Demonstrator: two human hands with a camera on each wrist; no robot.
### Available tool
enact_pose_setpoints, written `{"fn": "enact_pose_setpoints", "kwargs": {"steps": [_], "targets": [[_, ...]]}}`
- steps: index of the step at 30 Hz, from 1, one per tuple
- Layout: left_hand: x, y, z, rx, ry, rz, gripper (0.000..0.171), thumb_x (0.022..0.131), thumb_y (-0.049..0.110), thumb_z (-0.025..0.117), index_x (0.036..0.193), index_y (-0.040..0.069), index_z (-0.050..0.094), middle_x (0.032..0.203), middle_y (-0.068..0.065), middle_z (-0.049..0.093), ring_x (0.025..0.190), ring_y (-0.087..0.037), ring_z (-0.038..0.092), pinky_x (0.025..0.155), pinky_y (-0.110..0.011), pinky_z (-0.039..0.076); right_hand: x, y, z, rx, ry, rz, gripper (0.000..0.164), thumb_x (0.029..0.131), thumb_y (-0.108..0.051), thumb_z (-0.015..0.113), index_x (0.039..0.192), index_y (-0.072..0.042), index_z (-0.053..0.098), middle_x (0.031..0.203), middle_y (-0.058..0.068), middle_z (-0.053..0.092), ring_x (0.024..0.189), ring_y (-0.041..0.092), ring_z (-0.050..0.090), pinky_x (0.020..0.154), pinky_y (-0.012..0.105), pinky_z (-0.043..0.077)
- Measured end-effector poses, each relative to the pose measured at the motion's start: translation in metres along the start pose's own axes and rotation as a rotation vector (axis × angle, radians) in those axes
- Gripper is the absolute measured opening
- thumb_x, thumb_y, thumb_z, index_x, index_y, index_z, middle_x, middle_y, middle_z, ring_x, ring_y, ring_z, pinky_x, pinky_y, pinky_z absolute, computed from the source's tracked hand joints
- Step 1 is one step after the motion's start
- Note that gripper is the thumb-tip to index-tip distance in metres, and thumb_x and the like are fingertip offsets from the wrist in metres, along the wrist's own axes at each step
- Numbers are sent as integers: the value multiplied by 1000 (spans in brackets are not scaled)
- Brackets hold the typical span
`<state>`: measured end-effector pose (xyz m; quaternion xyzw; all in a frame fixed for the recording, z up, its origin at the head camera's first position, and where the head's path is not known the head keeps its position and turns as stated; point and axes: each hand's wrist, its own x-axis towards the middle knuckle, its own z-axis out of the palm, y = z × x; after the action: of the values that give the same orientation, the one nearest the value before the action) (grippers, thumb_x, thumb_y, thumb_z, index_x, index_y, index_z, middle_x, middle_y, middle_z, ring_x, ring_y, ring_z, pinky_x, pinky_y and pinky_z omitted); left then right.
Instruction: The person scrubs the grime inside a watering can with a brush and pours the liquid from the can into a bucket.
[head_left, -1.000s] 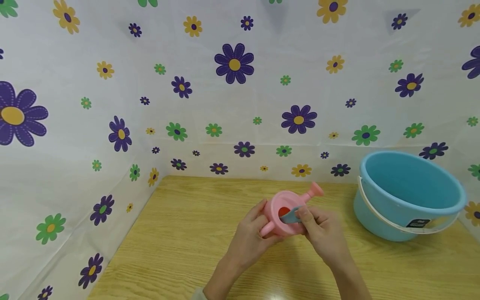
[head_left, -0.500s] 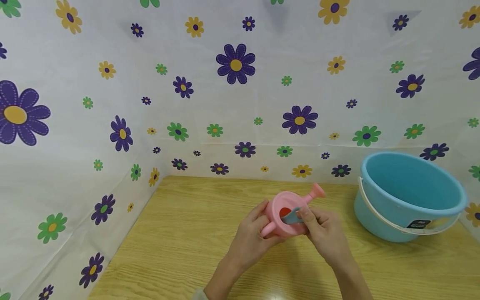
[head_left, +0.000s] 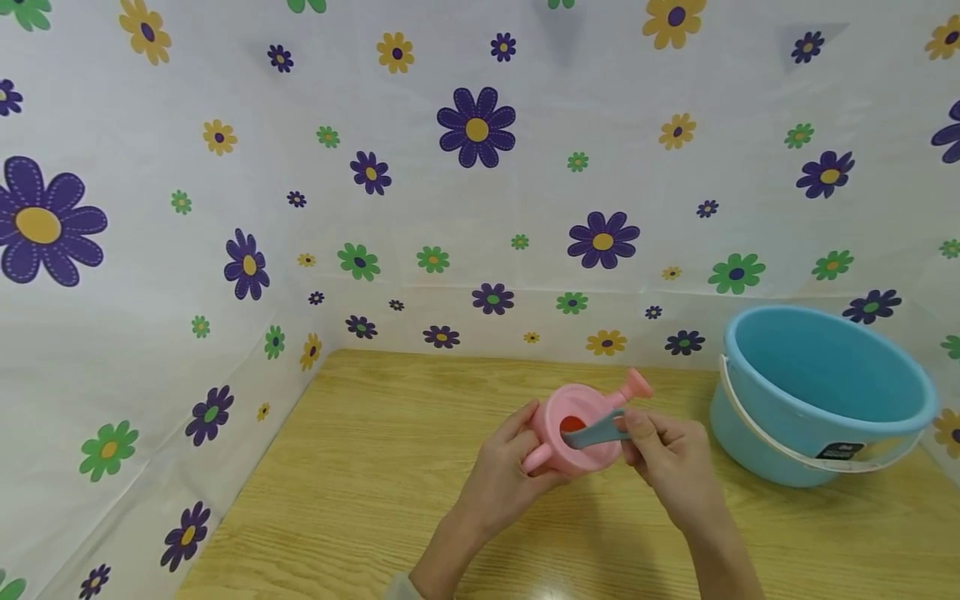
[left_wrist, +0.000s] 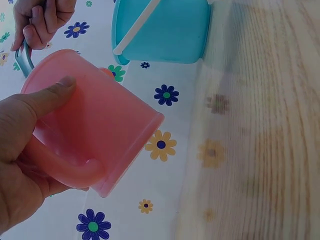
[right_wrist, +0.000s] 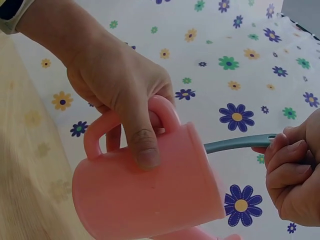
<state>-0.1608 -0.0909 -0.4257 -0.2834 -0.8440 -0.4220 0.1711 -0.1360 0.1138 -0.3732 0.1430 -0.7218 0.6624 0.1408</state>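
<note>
A pink toy watering can (head_left: 553, 417) is tilted above the table, its round opening toward the head camera and its spout (head_left: 633, 385) pointing right. My left hand (head_left: 495, 479) grips it by the handle side; in the right wrist view, the thumb (right_wrist: 142, 145) lies along the can's wall. In my right hand (head_left: 678, 471), thumb and fingers pinch the end of a slim blue-grey plastic handle (head_left: 597, 431). Its other end goes into the can's opening, so what it ends in is hidden. Something red (head_left: 573, 425) shows inside the can.
A light-blue bucket (head_left: 780, 446) with a white bail handle (head_left: 757, 429) stands on the wooden table (head_left: 337, 500), to the right of my hands. A white sheet with printed flowers (head_left: 420, 200) hangs behind and at the left of the table.
My right hand has shifted right, and more of the blue-grey handle shows outside the can's opening. The left hand and watering can have hardly moved.
</note>
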Motion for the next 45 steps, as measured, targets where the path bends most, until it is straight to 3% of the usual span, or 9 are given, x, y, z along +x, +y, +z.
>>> {"fn": "enact_pose_setpoints", "kwargs": {"steps": [7,28,33,37,39,45], "targets": [[0,-2,2,-13,-9,-1,26,73,23,82,85,8,65,139,-13,48,130,-25,45,98,-30,46,0,-1,-4,1,26,21,30,99,-11,49,81,9,64,56,6,46,41,16,28,33,28,18],[0,5,4,14,23,67,28,72,24,82,87,7,65,135,-14,51,128,-26,47,96,-27,48,0,8,13,-54,-56,-46,27,98,-9,50,80,0,68,49,-3,36,43,5,29,34,27,27],[0,6,4,9,26,59,29,71,24,83,87,7,65,136,-15,51,127,-26,47,97,-28,48,0,5,13,-49,-61,-1,30,99,-13,48,83,2,68,53,-2,47,45,4,33,37,23,33],[-1,5,5,8,26,45,29,71,24,83,86,7,65,136,-14,50,127,-26,48,97,-29,48,-1,2,13,-30,15,68,34,100,-18,48,85,6,67,55,-1,47,46,5,34,38,21,31],[-1,5,5,10,26,39,29,71,24,83,86,7,65,137,-15,50,127,-25,48,97,-29,47,-2,0,12,-13,83,82,34,99,-19,49,83,7,66,52,0,39,43,7,29,35,23,24],[-1,7,4,19,21,31,29,71,24,83,85,7,64,138,-16,48,126,-27,49,97,-30,47,-2,-6,8,82,218,100,38,98,-18,51,78,11,63,52,4,44,39,9,29,33,29,15]]}}
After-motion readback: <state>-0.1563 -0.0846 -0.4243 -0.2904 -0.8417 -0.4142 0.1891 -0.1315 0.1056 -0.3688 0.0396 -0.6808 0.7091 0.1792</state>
